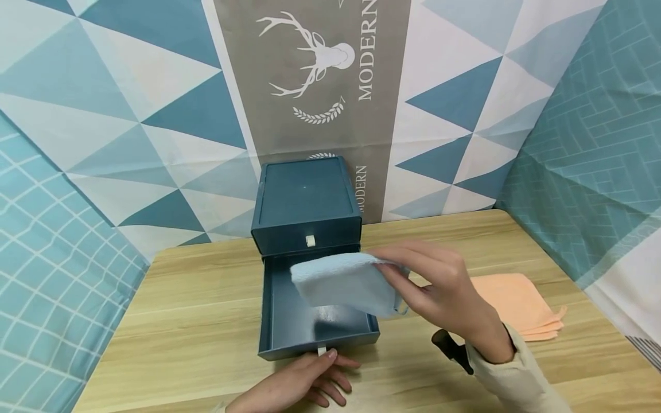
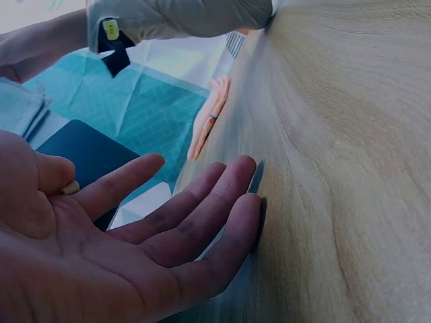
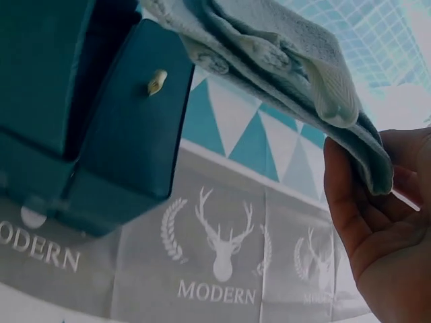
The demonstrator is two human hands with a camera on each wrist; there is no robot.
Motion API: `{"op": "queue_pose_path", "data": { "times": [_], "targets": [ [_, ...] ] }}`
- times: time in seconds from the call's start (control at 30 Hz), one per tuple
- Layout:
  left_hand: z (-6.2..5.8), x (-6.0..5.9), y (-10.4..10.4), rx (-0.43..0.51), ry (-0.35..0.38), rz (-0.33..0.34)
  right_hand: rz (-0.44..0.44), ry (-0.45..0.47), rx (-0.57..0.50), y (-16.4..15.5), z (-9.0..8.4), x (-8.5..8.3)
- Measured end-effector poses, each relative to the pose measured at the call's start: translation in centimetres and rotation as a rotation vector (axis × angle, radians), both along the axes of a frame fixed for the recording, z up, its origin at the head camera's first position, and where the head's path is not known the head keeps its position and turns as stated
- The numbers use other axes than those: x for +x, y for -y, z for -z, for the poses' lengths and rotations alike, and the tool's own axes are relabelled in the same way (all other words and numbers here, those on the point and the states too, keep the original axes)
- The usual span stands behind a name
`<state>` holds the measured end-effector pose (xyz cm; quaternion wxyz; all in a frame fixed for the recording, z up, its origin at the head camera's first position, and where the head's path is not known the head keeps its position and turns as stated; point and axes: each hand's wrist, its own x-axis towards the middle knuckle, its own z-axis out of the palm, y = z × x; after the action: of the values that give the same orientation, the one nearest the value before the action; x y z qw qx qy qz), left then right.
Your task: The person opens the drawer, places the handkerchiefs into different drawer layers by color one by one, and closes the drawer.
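While the right hand point(image 1: 444, 292) pinches a folded light-blue cloth point(image 1: 346, 281) over the open bottom drawer point(image 1: 289, 327) of the teal box point(image 1: 307, 201), left hand point(image 1: 299, 384) lies fingers relaxed at the drawer's near pull tab point(image 1: 322, 350), folded orange cloths point(image 1: 521, 304) far right.

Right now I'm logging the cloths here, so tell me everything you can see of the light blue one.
The light blue cloth is a folded, soft terry-looking towel, several layers thick at its edges. The right hand pinches its right edge, holding it in the air, roughly level, above the open lower drawer of the dark blue box. Nothing else touches it. A small loop hangs at its held corner.
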<state>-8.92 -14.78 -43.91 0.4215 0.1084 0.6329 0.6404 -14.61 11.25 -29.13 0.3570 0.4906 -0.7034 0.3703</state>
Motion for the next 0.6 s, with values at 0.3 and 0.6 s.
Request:
{"op": "queue_pose_path", "data": {
  "times": [0.3, 0.6],
  "targets": [
    [-0.1, -0.2, 0.2, 0.018, -0.006, 0.025, -0.110, 0.060, 0.023, 3.1, 0.0, -1.2],
    [-0.2, -0.2, 0.2, 0.013, -0.015, 0.015, -0.151, 0.144, 0.090, 4.3, 1.3, -2.1]
  ]
}}
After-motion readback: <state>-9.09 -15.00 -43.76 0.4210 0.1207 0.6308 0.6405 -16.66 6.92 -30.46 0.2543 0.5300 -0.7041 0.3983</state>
